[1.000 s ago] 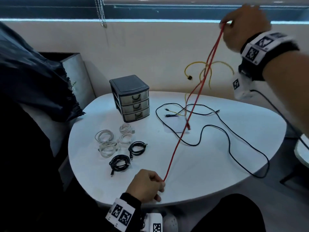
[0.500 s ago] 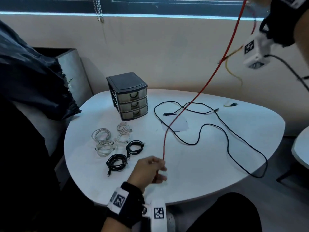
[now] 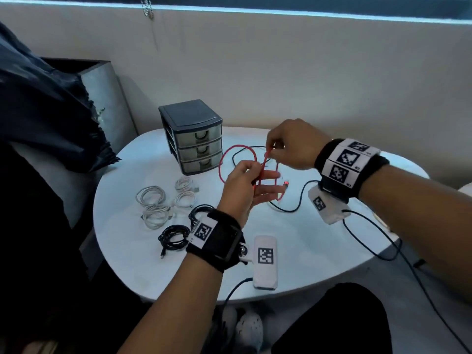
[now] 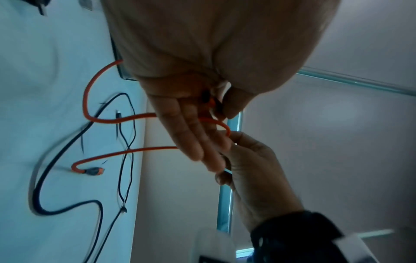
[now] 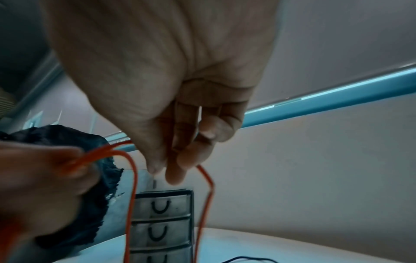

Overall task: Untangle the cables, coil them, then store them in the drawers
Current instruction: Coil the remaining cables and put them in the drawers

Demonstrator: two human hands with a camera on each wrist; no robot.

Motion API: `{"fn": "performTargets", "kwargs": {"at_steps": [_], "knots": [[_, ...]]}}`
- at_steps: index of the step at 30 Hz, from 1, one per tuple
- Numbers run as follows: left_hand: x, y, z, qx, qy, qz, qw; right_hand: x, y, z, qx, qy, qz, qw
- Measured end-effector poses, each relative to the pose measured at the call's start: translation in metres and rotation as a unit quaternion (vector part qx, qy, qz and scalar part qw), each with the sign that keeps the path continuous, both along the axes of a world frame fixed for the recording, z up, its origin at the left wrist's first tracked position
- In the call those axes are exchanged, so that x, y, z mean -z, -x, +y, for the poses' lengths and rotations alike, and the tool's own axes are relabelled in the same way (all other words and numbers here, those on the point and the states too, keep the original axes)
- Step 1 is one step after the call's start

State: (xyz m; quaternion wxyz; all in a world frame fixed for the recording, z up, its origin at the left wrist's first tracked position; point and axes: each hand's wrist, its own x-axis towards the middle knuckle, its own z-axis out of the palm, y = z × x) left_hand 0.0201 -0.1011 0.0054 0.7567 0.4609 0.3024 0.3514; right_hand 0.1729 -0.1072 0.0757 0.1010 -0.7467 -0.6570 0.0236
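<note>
A red cable (image 3: 220, 166) hangs in loops over the table, in front of a small grey three-drawer unit (image 3: 196, 139). My left hand (image 3: 258, 180) holds it with the thumb pinching it against straight fingers. My right hand (image 3: 273, 152) pinches a strand just above the left fingers. In the left wrist view the red cable (image 4: 101, 117) loops out from my left hand (image 4: 202, 124), and its connector (image 4: 94, 171) dangles near the table. In the right wrist view my right hand (image 5: 171, 169) hovers above the drawers (image 5: 164, 222), with red strands (image 5: 133, 195) hanging on either side.
Several white coils (image 3: 153, 200) and two black coils (image 3: 173, 236) lie on the white table (image 3: 293, 251) left of my hands. A loose black cable (image 3: 291, 211) snakes across the right half. A dark cloth (image 3: 51, 118) lies over the seat at left.
My right hand came down from high overhead to just above my left hand. The red cable, stretched taut before, now hangs in loops from my raised left hand.
</note>
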Motion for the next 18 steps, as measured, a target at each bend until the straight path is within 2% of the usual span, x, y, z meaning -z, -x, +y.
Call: {"fn": "performTargets", "kwargs": {"at_steps": [6,10,12,15,17,18], "knots": [[0.014,0.017,-0.003,-0.053,-0.054,0.038,0.996,-0.024,-0.040,0.002,0.055,-0.034,0.032,0.997],[0.019,0.021,-0.004,-0.050,-0.058,0.059,0.995,-0.021,-0.052,-0.002,0.092,-0.126,0.076,0.985],[0.019,0.018,-0.005,-0.040,-0.065,0.064,0.995,-0.011,-0.045,-0.006,0.074,-0.080,0.121,0.987],[0.018,0.013,-0.007,-0.038,-0.067,0.070,0.995,0.011,-0.031,-0.017,0.027,0.055,0.105,0.993],[0.019,0.012,-0.007,-0.044,-0.063,0.071,0.994,0.021,-0.027,-0.027,0.026,0.070,0.123,0.990],[0.020,0.012,-0.007,-0.046,-0.064,0.071,0.994,0.024,-0.027,-0.032,0.032,0.062,0.159,0.985]]}}
